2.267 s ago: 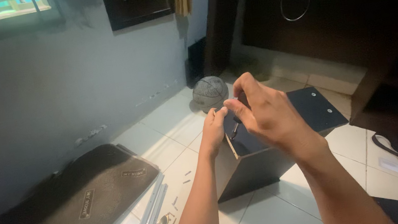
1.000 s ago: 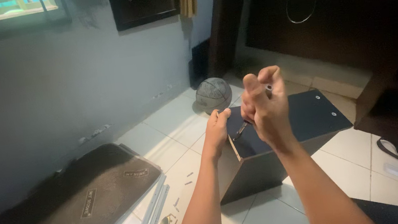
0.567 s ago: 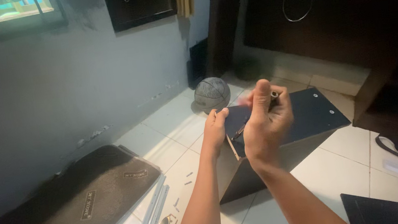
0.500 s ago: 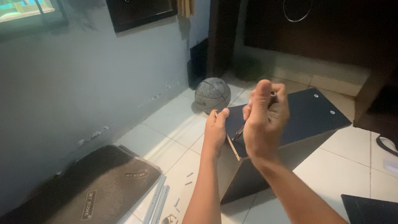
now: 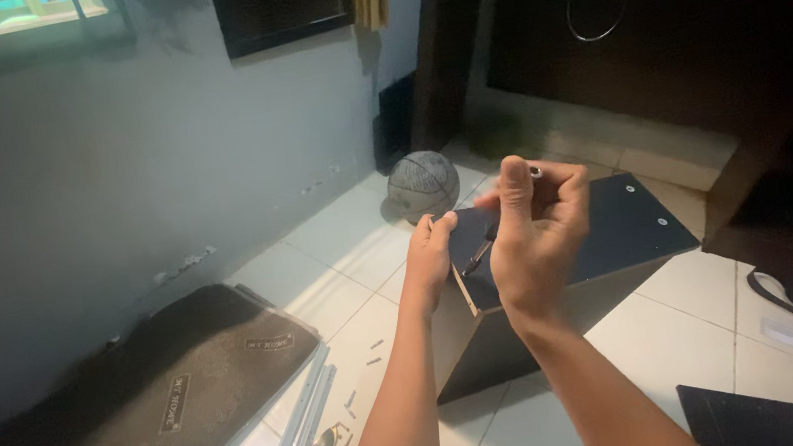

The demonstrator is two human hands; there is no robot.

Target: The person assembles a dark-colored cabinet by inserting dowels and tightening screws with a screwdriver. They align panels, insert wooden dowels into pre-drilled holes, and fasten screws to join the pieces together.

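Observation:
A dark wooden box-like furniture piece (image 5: pixel 583 261) stands on the white tiled floor, with a black top panel carrying two small round fittings. My left hand (image 5: pixel 431 254) rests on its near left corner, fingers closed over the edge. My right hand (image 5: pixel 533 226) is raised above that corner, fist closed round a slim dark tool (image 5: pixel 481 251) whose tip points down toward the panel edge. The tool's metal end shows at my fingertips.
A grey ball (image 5: pixel 422 185) lies against the wall behind. A dark mat (image 5: pixel 147 405) lies at left, with metal rails (image 5: pixel 301 431), loose screws and a round fitting beside it. A dark desk (image 5: pixel 658 50) stands behind; a black tablet-like slab (image 5: pixel 743 417) and straps lie at right.
My right hand has shifted from open fingers over the corner to a closed fist on the tool, turning slightly. The left hand has stayed on the corner.

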